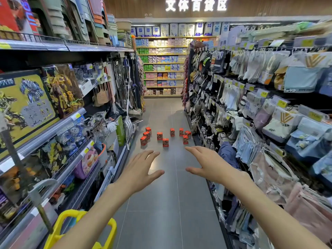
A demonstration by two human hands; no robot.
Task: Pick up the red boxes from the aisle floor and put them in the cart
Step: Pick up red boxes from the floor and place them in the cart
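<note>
Shop aisle, grey matte square-tile floor (167, 203) with thin grout lines, running straight ahead of both hands to a far wall of shelving (161, 65) stacked with pastel packs. Wood-slat ceiling band above with a lit white sign (196, 4).

Left of the left hand: metal tiered shelves (59, 126) with glossy toy boxes; the big one is a yellow cardboard robot-figure box (25, 108). Further along, hanging cleaning tools and mops.

Right of the right hand: black pegboard rack (251, 97) hung with soft fabric goods in clear plastic bags, socks and towels, yellow price tags on the rails. Edges blurred there.

Below and left of the left forearm: yellow moulded-plastic cart handle (61, 223), rounded loop shape; only this part of the cart shows.

Left hand (142, 169): palm down, fingers straight and slightly spread, thumb out to the side, holding nothing. Right hand (206, 162): same pose, fingers extended forward, thumb out, holding nothing. Both hover over the floor, touching nothing.

Small red cardboard boxes (165, 142), upright rectangular cartons with a dark printed picture on the front: ten countable, standing on the floor in a loose cluster ahead of the fingertips, well apart from both hands. Nearest one sits between the two hands' lines; the rest spread left and right behind it, rightmost ones just beside the rack base.
</note>
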